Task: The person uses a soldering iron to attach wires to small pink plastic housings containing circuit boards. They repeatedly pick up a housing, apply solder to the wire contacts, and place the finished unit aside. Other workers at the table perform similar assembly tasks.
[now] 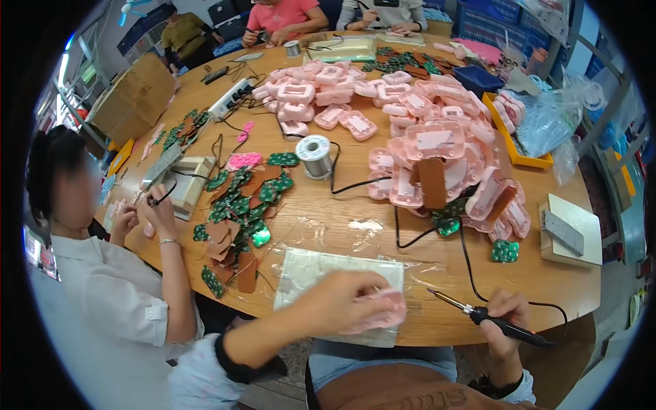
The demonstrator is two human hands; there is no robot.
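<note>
My left hand (pixel 335 298) is closed around a pink plastic casing (pixel 388 309), slightly blurred, over the white work pad (pixel 301 268) at the table's near edge. A soldering iron (pixel 506 329) with a black handle is gripped in my right hand (pixel 507 316). Its metal tip points left toward the pad, apart from the casing. The iron's black cord runs back over the table. Ahead lies a large heap of pink casings (pixel 427 140). A loose green circuit board (pixel 505 251) rests beyond my right hand.
A solder wire spool (pixel 314 157) stands mid-table. Left of the pad lie piled green and brown boards (pixel 239 198). A white block with a grey strip (pixel 572 232) sits at right, near a yellow tray (pixel 523 158). A co-worker's arm (pixel 176 287) is at left; others sit across.
</note>
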